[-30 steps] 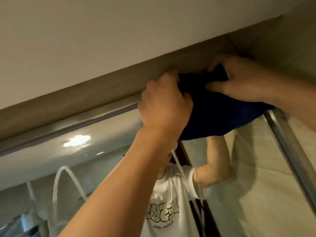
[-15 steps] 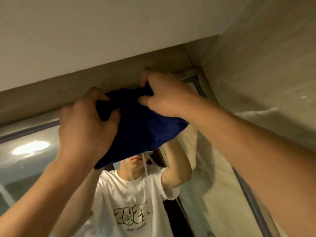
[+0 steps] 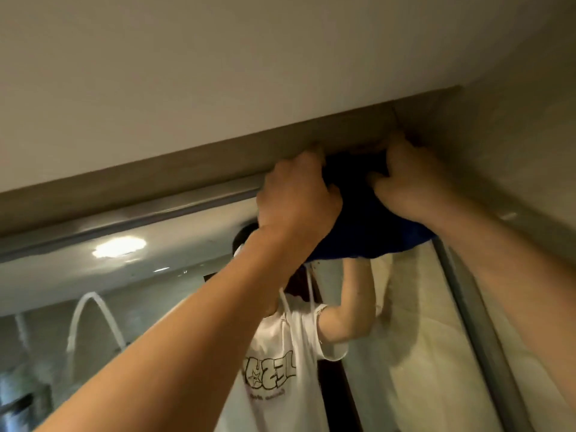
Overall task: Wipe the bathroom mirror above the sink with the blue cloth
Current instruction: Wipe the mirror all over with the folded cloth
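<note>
A: Hands, state?

B: Both raised to the top right corner of the mirror (image 3: 193, 275). Left hand (image 3: 296, 194) seen from its back, fingers curled over and gripping the left part of the blue cloth (image 3: 367, 232). Right hand (image 3: 408, 182) on the right part, fingers bent down into the fabric, thumb pointing left across it.

A: Cloth position?

B: Bunched between the two sets of fingers, dark in the shadowed gap there. Below the knuckles it spreads wider and hangs as a blue fold against the glass. Above the fingertips sits the brown wall strip (image 3: 187, 169), then the pale ceiling (image 3: 218, 73).

A: Contact with the glass?

B: Cloth lies at the upper edge, over the metal frame (image 3: 124, 216) that runs leftward from the left fingers. Whether the fingertips themselves reach the strip, cannot tell; blurred there.

A: Right of the right fingers?

B: Tiled side wall (image 3: 514, 151), close beside the wrist. The frame's vertical rail drops below the cloth's right end.

A: In the reflection?

B: Below the cloth, a person in a white printed T-shirt (image 3: 274, 369), arms up. Left of the left forearm, a ceiling light (image 3: 120, 247) glare and a white curved hose (image 3: 90, 316).
</note>
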A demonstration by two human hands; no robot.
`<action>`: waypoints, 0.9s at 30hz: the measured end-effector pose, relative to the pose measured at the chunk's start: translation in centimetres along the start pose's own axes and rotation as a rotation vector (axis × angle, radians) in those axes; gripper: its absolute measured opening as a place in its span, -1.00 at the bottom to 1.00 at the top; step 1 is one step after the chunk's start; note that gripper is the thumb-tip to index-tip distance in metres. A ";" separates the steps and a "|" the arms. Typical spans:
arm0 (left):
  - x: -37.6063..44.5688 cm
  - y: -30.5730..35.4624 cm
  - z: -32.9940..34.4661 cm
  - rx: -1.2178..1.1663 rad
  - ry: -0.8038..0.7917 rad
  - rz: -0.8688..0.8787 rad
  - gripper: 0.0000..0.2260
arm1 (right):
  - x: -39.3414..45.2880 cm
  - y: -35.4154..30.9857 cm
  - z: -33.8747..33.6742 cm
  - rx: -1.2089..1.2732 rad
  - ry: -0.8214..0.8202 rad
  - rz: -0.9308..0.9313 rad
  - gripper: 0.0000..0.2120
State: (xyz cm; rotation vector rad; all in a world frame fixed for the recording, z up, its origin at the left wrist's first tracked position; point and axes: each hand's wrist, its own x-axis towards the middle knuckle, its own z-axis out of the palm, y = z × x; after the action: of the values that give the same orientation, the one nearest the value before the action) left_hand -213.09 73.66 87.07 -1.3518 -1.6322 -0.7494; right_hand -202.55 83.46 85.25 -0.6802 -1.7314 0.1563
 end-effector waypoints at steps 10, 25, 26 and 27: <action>-3.3 -6.7 -4.5 0.065 0.132 -0.091 -0.77 | -2.2 -5.9 3.9 0.072 -0.090 -0.234 -0.60; 1.8 2.5 2.5 0.099 0.028 0.092 -0.68 | 1.6 1.9 0.1 -0.216 -0.009 0.035 -0.49; 1.6 2.1 1.9 0.083 0.004 0.088 -0.68 | 1.4 1.5 0.1 -0.198 -0.002 0.013 -0.47; 1.4 1.4 1.2 0.074 -0.011 0.081 -0.68 | 1.2 0.8 0.1 -0.174 -0.005 -0.014 -0.45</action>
State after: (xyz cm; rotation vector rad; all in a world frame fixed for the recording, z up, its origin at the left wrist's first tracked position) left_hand -212.11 75.63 87.65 -1.3637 -1.5884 -0.6288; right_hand -202.54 84.76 85.83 -0.7951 -1.7679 -0.0021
